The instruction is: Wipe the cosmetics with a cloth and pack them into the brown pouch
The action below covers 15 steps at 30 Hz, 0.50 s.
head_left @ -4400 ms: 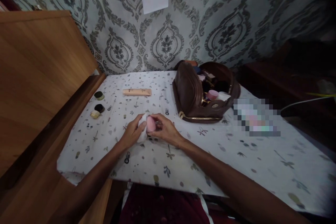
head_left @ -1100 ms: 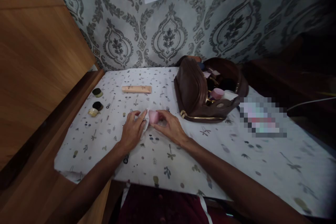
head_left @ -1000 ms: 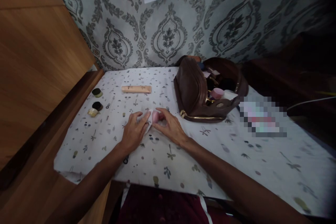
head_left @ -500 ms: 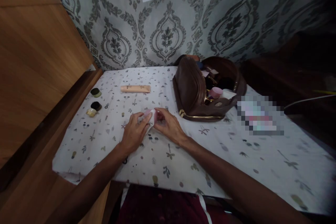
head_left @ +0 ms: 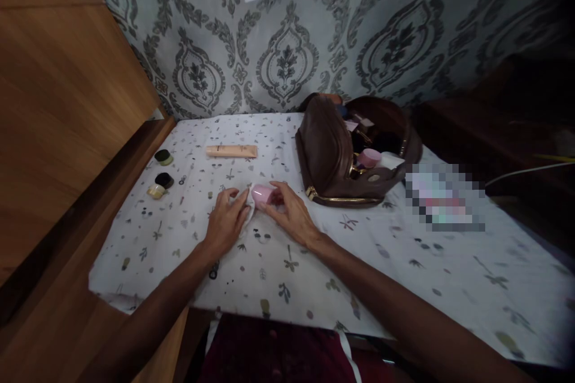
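My right hand (head_left: 291,210) is closed around one end of a small pink cosmetic container (head_left: 261,194), held low over the patterned white cloth. Pinched in my left hand (head_left: 228,216) is a white wipe (head_left: 251,206), right against the container's left end. The two hands are close together in front of the open brown cosmetic bag (head_left: 324,152). A peach squeeze tube (head_left: 232,151) lies beyond them, a little to the left.
Two small jars stand at the left: a dark-lidded jar (head_left: 164,157) and a black-lidded jar (head_left: 164,180) with a yellowish base. Several cosmetics, including a pink-lidded item (head_left: 369,158), fill the bag. A blurred-out packet (head_left: 444,197) lies right of it. A wooden panel (head_left: 67,114) borders the left.
The wipe has come away from around the pink container toward the left, so more of its surface shows. My hands have moved slightly apart.
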Motion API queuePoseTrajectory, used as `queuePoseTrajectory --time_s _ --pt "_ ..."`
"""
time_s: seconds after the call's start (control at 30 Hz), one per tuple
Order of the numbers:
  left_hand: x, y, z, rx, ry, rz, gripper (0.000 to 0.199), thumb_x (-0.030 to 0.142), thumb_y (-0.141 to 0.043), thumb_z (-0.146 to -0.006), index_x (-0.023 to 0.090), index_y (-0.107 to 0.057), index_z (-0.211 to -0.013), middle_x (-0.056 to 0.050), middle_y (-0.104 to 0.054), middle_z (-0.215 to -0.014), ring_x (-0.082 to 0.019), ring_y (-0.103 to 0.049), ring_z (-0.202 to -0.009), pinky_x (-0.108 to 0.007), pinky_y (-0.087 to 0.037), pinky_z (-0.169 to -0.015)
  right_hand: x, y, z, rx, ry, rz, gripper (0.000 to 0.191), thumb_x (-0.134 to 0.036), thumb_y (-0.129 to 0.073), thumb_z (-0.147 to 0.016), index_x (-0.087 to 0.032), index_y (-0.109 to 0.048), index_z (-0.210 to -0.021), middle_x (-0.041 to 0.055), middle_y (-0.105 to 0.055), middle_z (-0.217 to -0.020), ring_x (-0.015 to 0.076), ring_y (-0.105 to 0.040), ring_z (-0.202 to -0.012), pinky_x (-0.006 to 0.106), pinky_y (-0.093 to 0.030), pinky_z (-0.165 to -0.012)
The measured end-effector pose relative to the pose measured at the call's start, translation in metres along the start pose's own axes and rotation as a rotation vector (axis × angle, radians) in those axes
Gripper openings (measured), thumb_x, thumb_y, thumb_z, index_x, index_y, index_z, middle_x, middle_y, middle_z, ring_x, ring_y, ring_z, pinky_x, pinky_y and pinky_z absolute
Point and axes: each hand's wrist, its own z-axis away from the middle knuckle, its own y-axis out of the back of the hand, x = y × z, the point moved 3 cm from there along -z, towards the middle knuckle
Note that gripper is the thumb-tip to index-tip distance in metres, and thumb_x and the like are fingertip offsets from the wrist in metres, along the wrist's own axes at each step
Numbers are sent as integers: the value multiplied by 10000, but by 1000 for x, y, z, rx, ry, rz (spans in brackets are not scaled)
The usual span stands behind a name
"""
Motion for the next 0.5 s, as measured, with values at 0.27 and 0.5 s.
queuePoseTrajectory --time_s 0.27,0.5 --pt "4 3 -3 -95 30 114 207 297 -439 -996 192 -606 -933 -53 -593 -977 -197 -555 -954 -331 -479 -852 2 -4 0 2 17 -87 452 -329 -737 -750 -208 -582 -1157 76 -663 -1054 222 -648 -932 398 -527 -892" --pt "4 9 -5 -143 113 470 232 349 -486 -954 155 -613 -969 -56 -643 -911 -183 -592 -835 -307 -492 -778 -7 -4 -2 -151 -174 -668 474 -540 -758 -718 -197 -632 -1020 44 -703 -920 188 -665 -845 332 -540 -808"
